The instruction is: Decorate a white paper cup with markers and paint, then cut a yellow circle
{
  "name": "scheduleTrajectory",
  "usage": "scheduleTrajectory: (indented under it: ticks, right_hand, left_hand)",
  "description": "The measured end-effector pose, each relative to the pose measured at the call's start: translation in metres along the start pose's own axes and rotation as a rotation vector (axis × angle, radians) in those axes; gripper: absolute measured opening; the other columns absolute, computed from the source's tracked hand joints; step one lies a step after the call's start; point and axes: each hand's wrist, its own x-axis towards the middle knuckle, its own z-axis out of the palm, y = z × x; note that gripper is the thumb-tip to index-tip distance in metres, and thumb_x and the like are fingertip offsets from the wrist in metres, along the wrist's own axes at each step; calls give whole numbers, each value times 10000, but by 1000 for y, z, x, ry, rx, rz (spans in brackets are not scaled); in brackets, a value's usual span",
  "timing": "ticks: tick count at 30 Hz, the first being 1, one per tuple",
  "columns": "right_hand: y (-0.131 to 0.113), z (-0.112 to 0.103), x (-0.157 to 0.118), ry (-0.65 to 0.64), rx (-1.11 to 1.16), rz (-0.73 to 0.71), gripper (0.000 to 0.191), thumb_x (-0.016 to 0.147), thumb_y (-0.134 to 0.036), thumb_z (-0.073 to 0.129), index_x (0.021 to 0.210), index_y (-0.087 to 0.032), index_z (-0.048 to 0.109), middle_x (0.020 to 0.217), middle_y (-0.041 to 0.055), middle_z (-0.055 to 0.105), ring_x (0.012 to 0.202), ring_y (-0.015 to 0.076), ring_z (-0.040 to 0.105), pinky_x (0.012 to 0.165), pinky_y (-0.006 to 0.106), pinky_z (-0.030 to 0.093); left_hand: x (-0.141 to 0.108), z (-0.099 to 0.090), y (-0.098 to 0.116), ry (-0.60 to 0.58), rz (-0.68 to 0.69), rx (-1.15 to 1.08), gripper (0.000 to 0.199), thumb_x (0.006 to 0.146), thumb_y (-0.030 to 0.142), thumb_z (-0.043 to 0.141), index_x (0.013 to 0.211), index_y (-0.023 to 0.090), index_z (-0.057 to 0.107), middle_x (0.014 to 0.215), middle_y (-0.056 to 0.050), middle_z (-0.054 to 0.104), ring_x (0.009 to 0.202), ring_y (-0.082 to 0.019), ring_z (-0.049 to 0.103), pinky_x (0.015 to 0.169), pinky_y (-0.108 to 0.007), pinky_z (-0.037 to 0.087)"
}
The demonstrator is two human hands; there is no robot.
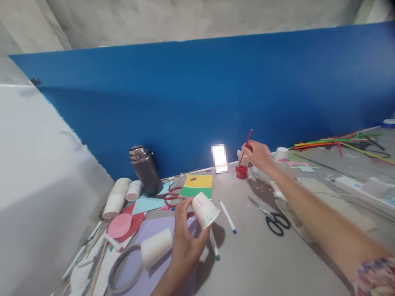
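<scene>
My left hand (187, 242) grips a white paper cup (205, 210) upside down above the table. A pink window shape and green zigzag strokes are drawn on the cup's side. My right hand (257, 154) pinches a thin red paintbrush (249, 137), its lower end down in a small pot of red paint (241, 172). Below the held cup lie a green-tipped marker (214, 245) and, to its right, a blue-tipped marker (228, 217). Black-handled scissors (271, 218) rest on the table under my right forearm.
At the left stand a dark thermos (145, 170) and stacked paper cups (117, 197). Another white cup (156, 248) lies by a grey tape roll (126, 269) on purple paper. Red-handled scissors (173, 196) touch coloured sheets. Pipe cleaners (324, 143) lie far right, before a blue panel (197, 98).
</scene>
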Motion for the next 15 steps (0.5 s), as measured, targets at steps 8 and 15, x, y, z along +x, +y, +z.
scheduleTrajectory:
  ticks: [8,15]
  right_hand:
    - [11,6,-17,53,107,75,323,1045,-327,468,1031,-177,753,1050,108,802,909,234,718,789,303,463]
    - [14,8,-23,11,96,91,400,1046,-394,489,817,-210,760,1024,96,807,972,243,711,773,293,435]
  left_hand:
    - [-2,2,-4,-29,84,123,663,877,205,684,1494,272,451,1471,-139,538,1386,-336,559,1039,-528,592]
    - [-1,1,-10,6,81,131,646,894,264,694,1494,281,454,1472,-140,545,1391,-352,555,1006,-535,614]
